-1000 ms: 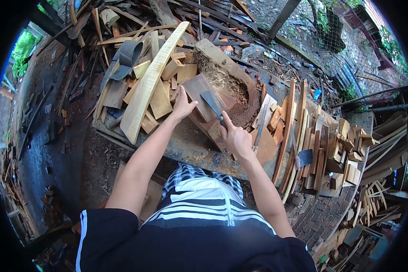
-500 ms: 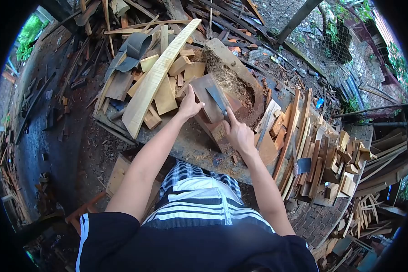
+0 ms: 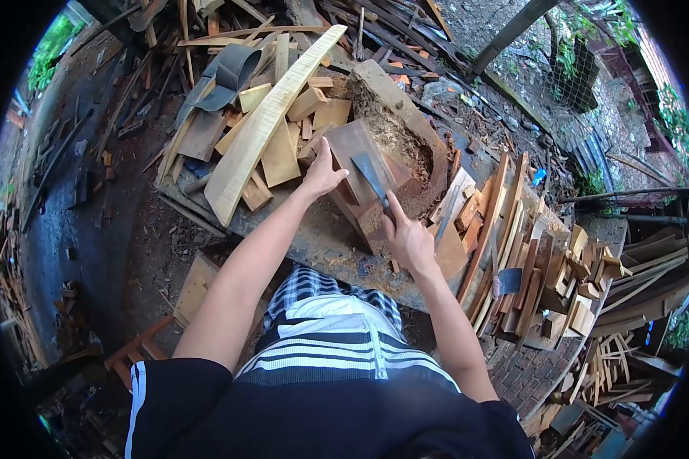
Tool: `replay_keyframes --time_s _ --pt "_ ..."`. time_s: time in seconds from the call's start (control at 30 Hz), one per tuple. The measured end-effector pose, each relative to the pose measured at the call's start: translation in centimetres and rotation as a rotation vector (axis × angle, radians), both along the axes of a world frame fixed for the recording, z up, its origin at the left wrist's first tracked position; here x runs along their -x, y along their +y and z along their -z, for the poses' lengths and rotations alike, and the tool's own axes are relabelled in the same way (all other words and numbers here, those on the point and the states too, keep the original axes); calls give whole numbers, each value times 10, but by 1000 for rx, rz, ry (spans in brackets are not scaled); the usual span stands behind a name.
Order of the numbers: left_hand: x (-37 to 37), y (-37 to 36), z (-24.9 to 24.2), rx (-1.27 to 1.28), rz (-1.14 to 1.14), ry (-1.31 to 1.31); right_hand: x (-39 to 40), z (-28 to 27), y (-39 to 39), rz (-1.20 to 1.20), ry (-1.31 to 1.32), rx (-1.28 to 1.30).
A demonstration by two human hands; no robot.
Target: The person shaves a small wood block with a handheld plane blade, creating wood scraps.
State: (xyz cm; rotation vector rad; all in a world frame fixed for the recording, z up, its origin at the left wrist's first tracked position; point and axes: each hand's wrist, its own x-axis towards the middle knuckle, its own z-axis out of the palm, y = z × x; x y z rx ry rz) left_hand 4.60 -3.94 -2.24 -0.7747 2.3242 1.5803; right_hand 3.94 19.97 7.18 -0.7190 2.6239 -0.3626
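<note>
My right hand (image 3: 410,237) is closed around the handle of a putty knife (image 3: 370,177), index finger stretched along it toward the blade. The broad metal blade lies against the upper face of a brown wooden board (image 3: 350,141). My left hand (image 3: 321,175) grips the board's left edge, thumb toward me and the other fingers partly hidden. Under the board is a larger wooden block (image 3: 354,219), tilted on the bench. Sawdust and a hollowed, rough-edged wooden piece (image 3: 406,107) lie just beyond it.
A long pale curved plank (image 3: 272,126) crosses a heap of wood offcuts (image 3: 282,157) at left, near a curled grey sheet (image 3: 233,70). Wood strips and small blocks (image 3: 524,283) are piled at right. The workbench (image 3: 283,223) borders my waist.
The putty knife has slid slightly toward me and to the right across the board, my right hand moving with it. My left hand keeps its hold on the board's edge.
</note>
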Motion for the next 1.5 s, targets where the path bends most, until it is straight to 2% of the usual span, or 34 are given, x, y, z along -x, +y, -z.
replay_keyframes --time_s 0.17,0.33,0.37,0.53,0.6,0.67,0.77,0.83,0.93,0.97,1.07,1.13,1.2,1.27,1.33,1.43,1.5 --pt "-3 -2 16 32 20 66 -19 -5 32 -14 -54 -72" --pt "-3 -3 3 -62 33 58 15 9 -23 -18 44 -28" --pt "-3 -1 6 9 24 79 19 9 -28 -25 49 -36" --pt "0 -1 10 -30 4 46 5 -3 8 -34 -9 -38" --pt "-1 1 15 60 6 75 -3 -7 11 2 -42 -101" --pt "-1 1 15 83 19 76 10 -4 -12 17 -48 -78" --pt "-2 -1 1 -40 0 30 26 15 -36 -14 46 -44" --pt "-4 -2 8 9 15 39 29 17 -42 -35 74 -17" --pt "-2 -1 16 44 3 77 6 2 -7 -21 -19 -38" --pt "-2 -1 13 14 -11 84 -2 6 3 -43 42 -29" --pt "-5 0 5 4 -11 103 3 1 -11 -54 67 -55" --pt "-6 -1 2 -91 -19 90 18 16 -34 -34 77 -19" --pt "-6 -1 4 -63 -20 88 27 25 -55 -43 159 60" --pt "-6 -2 5 -34 -14 97 22 19 -53 -38 176 19" --pt "-4 -1 3 -32 -8 98 9 3 -34 -18 7 -59" --pt "-6 -1 15 -4 -29 109 -11 -1 -5 -7 -45 -90" --pt "-5 -1 18 23 -15 115 -7 4 -14 -15 -12 -40"
